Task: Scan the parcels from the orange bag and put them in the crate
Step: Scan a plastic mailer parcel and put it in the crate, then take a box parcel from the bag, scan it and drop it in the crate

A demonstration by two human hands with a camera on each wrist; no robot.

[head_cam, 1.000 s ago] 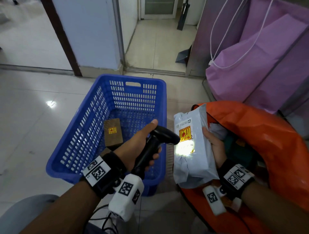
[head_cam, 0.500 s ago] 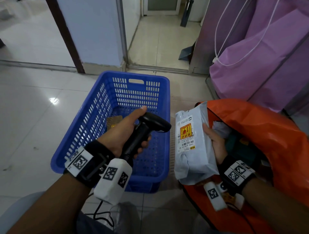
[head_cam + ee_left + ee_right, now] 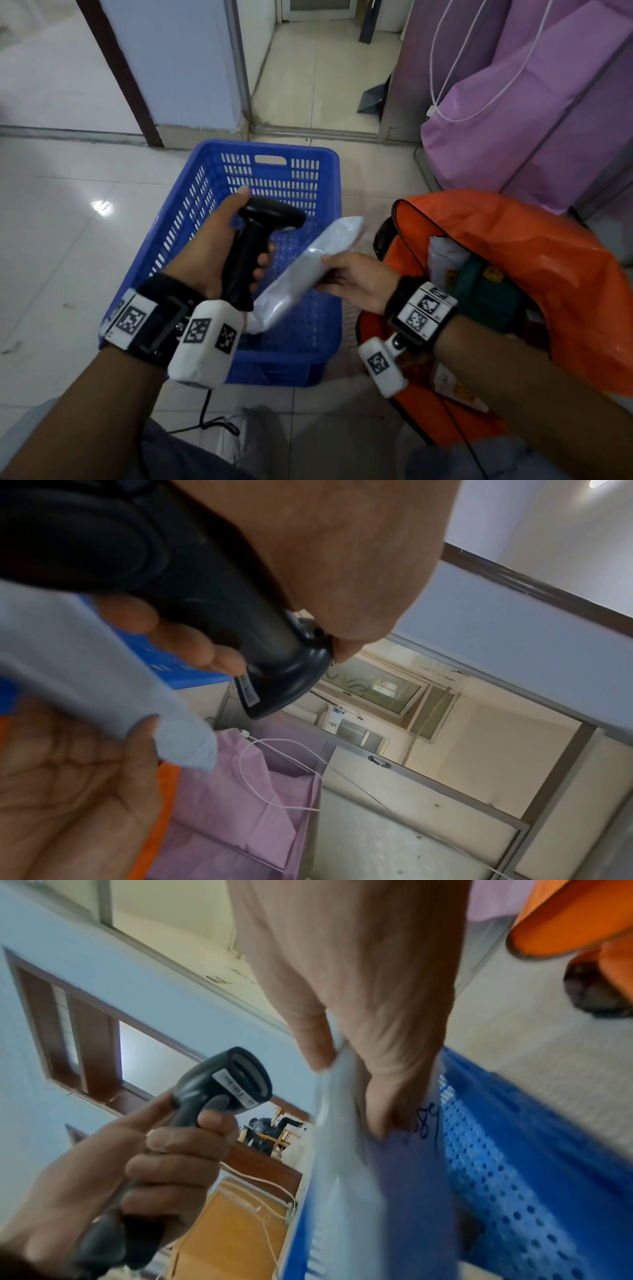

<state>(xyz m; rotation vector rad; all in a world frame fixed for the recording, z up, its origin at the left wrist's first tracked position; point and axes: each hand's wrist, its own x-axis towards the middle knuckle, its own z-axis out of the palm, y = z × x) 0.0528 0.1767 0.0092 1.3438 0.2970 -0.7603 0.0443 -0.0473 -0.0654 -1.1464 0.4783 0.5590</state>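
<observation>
My left hand (image 3: 219, 253) grips the handle of a black barcode scanner (image 3: 260, 236) above the blue crate (image 3: 329, 178); the scanner (image 3: 222, 1088) shows again in the right wrist view. My right hand (image 3: 352, 277) pinches a grey poly-bag parcel (image 3: 308, 270) by its edge and holds it tilted over the crate's right half, plain side up. In the right wrist view the parcel (image 3: 346, 1191) hangs from my thumb and fingers beside the crate wall (image 3: 514, 1177). The orange bag (image 3: 548, 281) lies open to the right with a white parcel (image 3: 445, 257) and a teal one (image 3: 489, 291) inside.
Purple fabric bags (image 3: 534, 113) with a white cord stand behind the orange bag. A doorway (image 3: 325, 61) and a wall corner lie beyond the crate. The scanner's cable (image 3: 205, 414) trails to the floor near my knees. White tiled floor spreads to the left.
My right hand swung the parcel from in front of the orange bag leftward over the crate and turned its label side down. The scanner light went off and my left hand rose slightly.
</observation>
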